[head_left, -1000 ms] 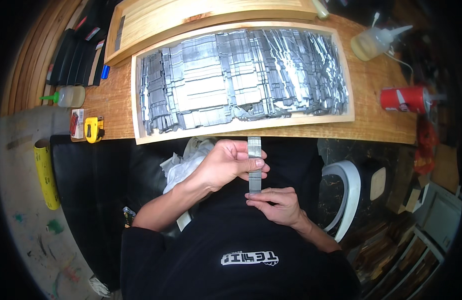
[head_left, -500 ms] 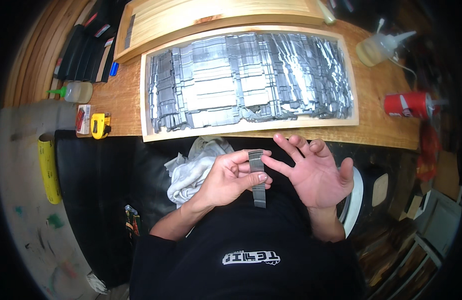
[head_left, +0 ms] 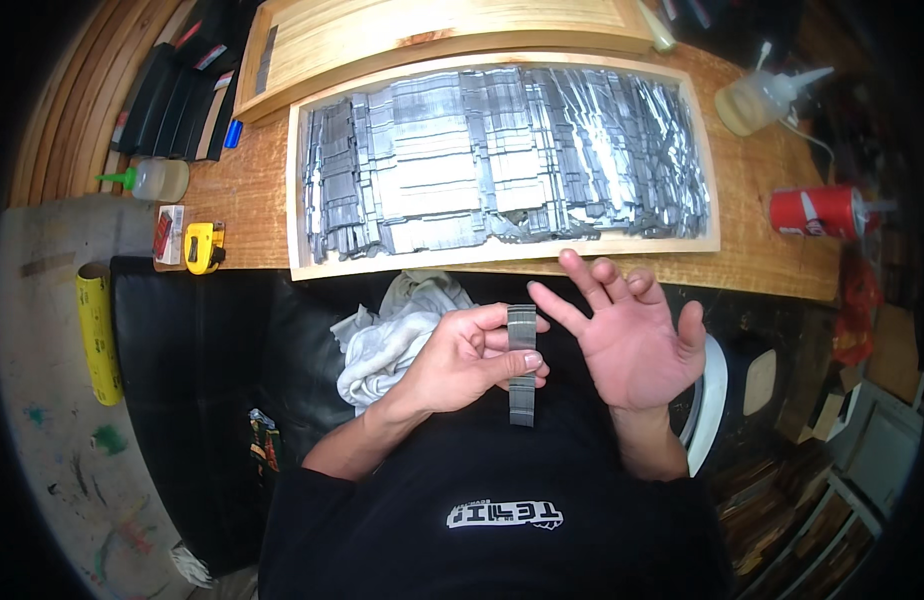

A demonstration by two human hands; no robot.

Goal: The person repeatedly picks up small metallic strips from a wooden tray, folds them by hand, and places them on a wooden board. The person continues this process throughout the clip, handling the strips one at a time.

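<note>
My left hand (head_left: 462, 360) pinches a narrow dark grey strip (head_left: 522, 400) with lighter cross bands between thumb and fingers, upright in front of my black shirt. To its right, my right hand (head_left: 632, 345) is raised palm up with fingers spread and holds nothing; its little finger is close to the strip's upper end but apart from it. Beyond both hands, a shallow wooden tray (head_left: 502, 258) on the table is packed with many grey, shiny strips laid in rows.
Behind the tray lies another wooden tray (head_left: 342, 50). The wooden table (head_left: 252, 190) carries a yellow tape measure (head_left: 203, 248), a green-tipped bottle (head_left: 160, 180), a squeeze bottle (head_left: 752, 102) and a red can (head_left: 814, 211). A grey-white cloth (head_left: 387, 345) lies left of my hands.
My left hand has moved the strip slightly down and right, away from my right hand's fingers. A gap now shows between them; the right hand stays spread.
</note>
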